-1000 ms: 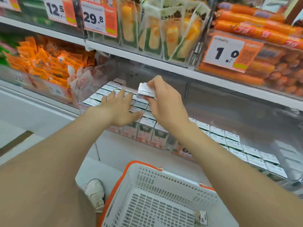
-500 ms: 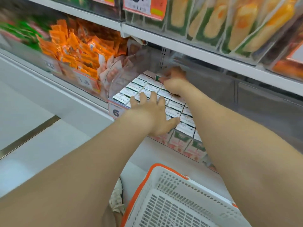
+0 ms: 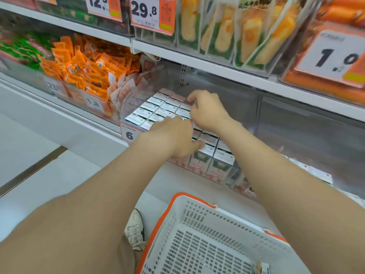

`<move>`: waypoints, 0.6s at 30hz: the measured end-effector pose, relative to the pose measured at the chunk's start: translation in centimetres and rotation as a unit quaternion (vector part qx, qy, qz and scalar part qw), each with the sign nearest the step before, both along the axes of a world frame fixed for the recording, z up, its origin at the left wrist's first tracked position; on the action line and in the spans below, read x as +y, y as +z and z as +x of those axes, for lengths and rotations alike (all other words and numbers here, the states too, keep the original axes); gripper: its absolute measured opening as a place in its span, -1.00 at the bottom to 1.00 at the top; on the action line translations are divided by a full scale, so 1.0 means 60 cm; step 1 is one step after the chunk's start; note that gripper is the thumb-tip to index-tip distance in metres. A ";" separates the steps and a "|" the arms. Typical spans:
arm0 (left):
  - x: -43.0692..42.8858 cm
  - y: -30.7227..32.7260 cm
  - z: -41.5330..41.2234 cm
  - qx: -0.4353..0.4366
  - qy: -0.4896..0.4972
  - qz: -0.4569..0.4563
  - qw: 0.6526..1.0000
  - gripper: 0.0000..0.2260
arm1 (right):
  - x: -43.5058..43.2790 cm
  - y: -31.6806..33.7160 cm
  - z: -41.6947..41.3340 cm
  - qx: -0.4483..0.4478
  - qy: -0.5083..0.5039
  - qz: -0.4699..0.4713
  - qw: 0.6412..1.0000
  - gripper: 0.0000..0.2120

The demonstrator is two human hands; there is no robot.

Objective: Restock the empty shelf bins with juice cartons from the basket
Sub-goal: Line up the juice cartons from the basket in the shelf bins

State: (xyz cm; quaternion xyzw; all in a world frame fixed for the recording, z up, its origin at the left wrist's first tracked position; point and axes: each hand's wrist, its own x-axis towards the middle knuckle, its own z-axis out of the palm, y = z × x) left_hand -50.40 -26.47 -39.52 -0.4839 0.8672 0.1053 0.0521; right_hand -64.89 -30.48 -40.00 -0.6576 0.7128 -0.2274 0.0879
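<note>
Juice cartons with white tops stand packed in rows inside a clear shelf bin on the lower shelf. My left hand rests flat on the front rows, thumb out to the right. My right hand reaches further in, its bent fingertips on the carton tops in the right column; whether it pinches one is hidden. Below stands the white basket with an orange rim. One small carton lies on the basket's floor at the bottom right.
Orange snack packets fill the bin to the left. The upper shelf with price tags hangs just above my hands. More cartons sit in a bin to the right. My shoe is beside the basket.
My right hand carried a carton to the back of the bin and has drawn back a little toward the front. The left hand stayed on the front cartons.
</note>
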 end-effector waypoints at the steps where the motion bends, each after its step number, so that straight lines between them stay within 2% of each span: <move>1: 0.012 0.005 -0.001 0.032 -0.006 -0.020 0.999 -0.61 | 0.037 0.001 0.003 0.003 -0.006 -0.044 0.999 -0.59; 2: 0.027 0.011 -0.002 0.064 -0.012 -0.045 0.997 -0.72 | 0.078 0.003 0.007 0.010 -0.016 -0.089 0.996 -0.61; 5: 0.081 0.011 -0.002 0.132 -0.011 -0.093 0.987 -0.85 | 0.218 0.002 0.004 0.012 -0.036 -0.214 0.976 -0.72; 8: 0.148 -0.009 -0.010 0.156 -0.061 -0.018 0.986 -0.84 | 0.339 -0.033 -0.021 0.026 -0.025 -0.241 0.970 -0.80; 11: 0.207 -0.053 -0.035 0.046 -0.183 0.061 0.980 -0.85 | 0.420 -0.107 -0.056 0.068 0.044 -0.151 0.985 -0.79; 14: 0.250 -0.113 -0.069 -0.046 -0.249 0.135 0.958 -0.76 | 0.471 -0.188 -0.103 0.137 0.106 0.056 0.983 -0.78; 16: 0.273 -0.147 -0.090 -0.111 -0.281 0.162 0.939 -0.70 | 0.496 -0.245 -0.144 0.166 0.085 0.184 0.965 -0.82; 18: 0.288 -0.178 -0.111 -0.155 -0.310 0.176 0.921 -0.66 | 0.518 -0.306 -0.184 0.152 0.042 0.259 0.953 -0.83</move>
